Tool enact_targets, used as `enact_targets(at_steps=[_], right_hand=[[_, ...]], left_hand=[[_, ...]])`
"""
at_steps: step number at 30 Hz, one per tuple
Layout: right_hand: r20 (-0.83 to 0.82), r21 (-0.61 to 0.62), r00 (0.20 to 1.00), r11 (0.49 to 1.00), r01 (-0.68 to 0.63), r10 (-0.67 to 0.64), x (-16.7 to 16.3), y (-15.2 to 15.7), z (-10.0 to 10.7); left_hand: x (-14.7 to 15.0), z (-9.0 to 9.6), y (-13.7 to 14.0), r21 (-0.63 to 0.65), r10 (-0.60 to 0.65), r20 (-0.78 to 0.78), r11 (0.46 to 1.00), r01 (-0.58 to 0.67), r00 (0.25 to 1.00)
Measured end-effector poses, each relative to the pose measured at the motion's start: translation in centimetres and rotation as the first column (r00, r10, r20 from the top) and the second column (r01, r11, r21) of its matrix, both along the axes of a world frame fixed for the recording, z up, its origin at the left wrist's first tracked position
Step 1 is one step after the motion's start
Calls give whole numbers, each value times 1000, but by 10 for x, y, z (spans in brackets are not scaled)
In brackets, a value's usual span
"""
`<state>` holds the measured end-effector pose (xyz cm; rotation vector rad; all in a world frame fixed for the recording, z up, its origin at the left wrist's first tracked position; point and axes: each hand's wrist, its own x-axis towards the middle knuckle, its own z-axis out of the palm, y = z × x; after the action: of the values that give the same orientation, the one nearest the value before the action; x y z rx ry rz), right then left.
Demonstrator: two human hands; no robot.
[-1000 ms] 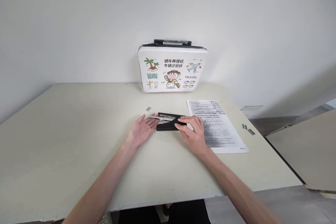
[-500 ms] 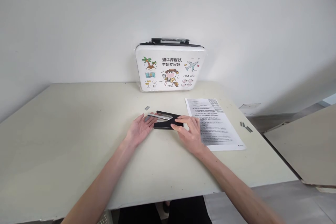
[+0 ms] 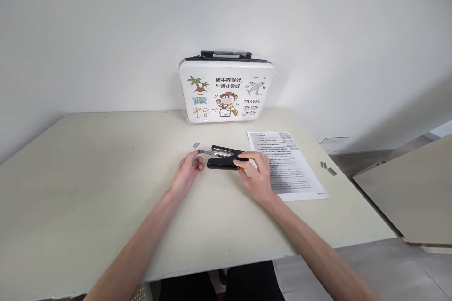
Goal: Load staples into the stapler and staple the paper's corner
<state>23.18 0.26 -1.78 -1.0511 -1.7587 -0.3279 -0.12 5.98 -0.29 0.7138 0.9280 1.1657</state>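
Observation:
A black stapler [image 3: 221, 162] lies tilted on its side above the table, spread apart so the metal staple tray [image 3: 211, 152] shows, sticking out to the left. My right hand [image 3: 257, 174] is closed around the stapler's right end, thumb on the near side and fingers on the far side. At the tray's outer tip, my left hand [image 3: 187, 173] pinches with thumb and forefinger, its other fingers curled in. Just beyond my left fingertips lies a short strip of staples [image 3: 196, 145].
A printed sheet [image 3: 300, 174] lies partly behind my right hand. More staple strips [image 3: 331, 171] rest near the right edge of the table [image 3: 106, 197]. At the back, a white cartoon-printed case [image 3: 226, 89] leans against the wall.
My left hand's fingers have gone from spread out beneath the metal tray to curled, pinching its tip. The stapler has been rolled in my right hand. The view has shifted slightly.

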Motion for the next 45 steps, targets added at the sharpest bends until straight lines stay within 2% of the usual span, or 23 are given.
enact_targets(at_steps=[3,5,12,18,23,31,38,45], right_hand=[[-3,-24,1000,1000,9,-9,1,0,0],[-8,-40,1000,999,18,-18,1,0,-1],[-42,-46,999,999,-16,14,2,1,-3],[-38,-64,999,997,-34,31,2,0,-2],[-43,-79,999,997,-15,11,2,2,-5],[-38,-194,999,981,-29,22,3,3,-11],[-86,-317,994,945,-85,60,4,4,-14],[-185,-467,980,871,-156,76,-6,7,-16]], left_hand=[[2,0,-4,102,88,-144,992,-74,986],[2,0,-6,128,92,-186,989,-69,978],[5,-4,-9,173,33,-253,985,12,967],[9,-1,-16,166,-136,-314,967,196,940],[12,1,-18,123,-150,-224,976,181,963],[6,4,-11,97,16,-106,995,-6,994],[-9,-2,3,53,101,31,993,-103,994],[-24,-2,15,25,196,175,979,-203,965]])
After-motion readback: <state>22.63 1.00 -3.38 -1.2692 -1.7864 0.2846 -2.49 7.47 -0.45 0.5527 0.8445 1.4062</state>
